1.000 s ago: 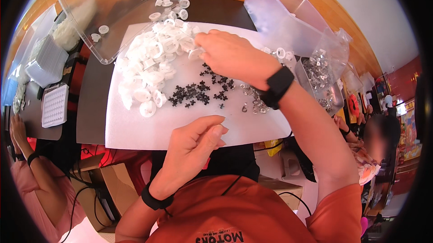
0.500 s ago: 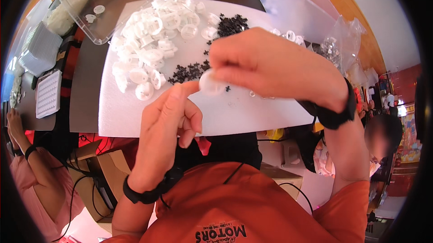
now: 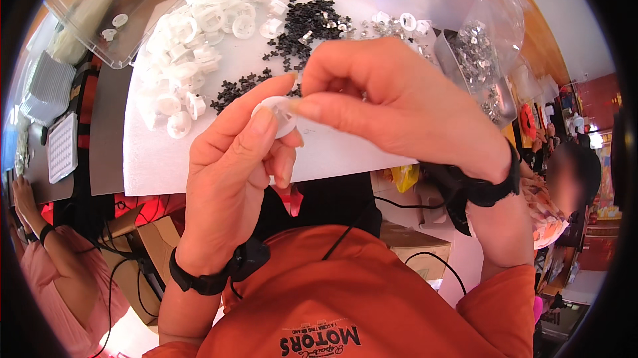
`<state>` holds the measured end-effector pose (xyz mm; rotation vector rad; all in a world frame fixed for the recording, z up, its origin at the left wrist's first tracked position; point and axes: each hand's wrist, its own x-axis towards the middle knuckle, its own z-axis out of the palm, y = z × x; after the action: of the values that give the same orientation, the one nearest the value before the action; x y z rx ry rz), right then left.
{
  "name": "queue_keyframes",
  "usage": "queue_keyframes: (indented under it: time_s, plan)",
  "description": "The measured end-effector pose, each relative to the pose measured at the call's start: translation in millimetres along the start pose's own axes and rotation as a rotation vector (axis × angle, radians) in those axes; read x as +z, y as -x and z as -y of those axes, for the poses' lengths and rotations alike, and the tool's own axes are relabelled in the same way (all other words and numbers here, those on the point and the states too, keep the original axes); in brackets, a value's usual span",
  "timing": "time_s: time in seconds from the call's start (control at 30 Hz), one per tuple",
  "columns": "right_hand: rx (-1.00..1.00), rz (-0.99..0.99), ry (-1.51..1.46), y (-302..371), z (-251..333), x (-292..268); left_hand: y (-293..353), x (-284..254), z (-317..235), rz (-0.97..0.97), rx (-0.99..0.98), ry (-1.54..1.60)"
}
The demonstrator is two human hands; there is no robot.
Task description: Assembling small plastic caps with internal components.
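We hold a small white plastic disc (image 3: 278, 113) raised close to our chest, above the white sheet (image 3: 219, 152): left hand (image 3: 229, 179) pinches its rim, right hand (image 3: 399, 102) fingertips press together on its top (likely seating a part). White rings (image 3: 193, 46) and black pieces (image 3: 302, 26) lie sorted within reach.

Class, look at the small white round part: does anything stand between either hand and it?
Nothing visible does. The left hand and right hand both pinch the white round part directly, raised above the white sheet and its piles.
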<state>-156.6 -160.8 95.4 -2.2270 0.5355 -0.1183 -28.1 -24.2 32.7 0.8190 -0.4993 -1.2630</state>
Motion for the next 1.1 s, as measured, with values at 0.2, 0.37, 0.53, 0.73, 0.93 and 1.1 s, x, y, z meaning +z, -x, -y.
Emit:
queue_keyframes:
  time_s: [0.2, 0.37, 0.53, 0.73, 0.93, 1.1]
  plan:
    - [-0.115, -0.045, 0.023, 4, -5, 8, -7, 1, 7, 0.069, 0.016, 0.045]
    - [-0.049, -0.153, 0.063, 18, -29, 0, -6, -6, 10, 0.026, -0.022, -0.006]
    - [-0.104, -0.237, 0.399, 29, -54, 12, -5, -9, 10, -0.010, 0.017, -0.059]
    - [0.096, -0.217, 0.669, 21, -47, 34, -2, -16, 13, -0.025, 0.052, -0.093]
    - [0.067, -0.235, 0.777, 22, -46, 36, 0, -19, 13, -0.047, 0.047, -0.089]
    - [-0.047, -0.193, 0.029, 23, -24, 28, 1, -25, 14, -0.020, 0.035, -0.062]
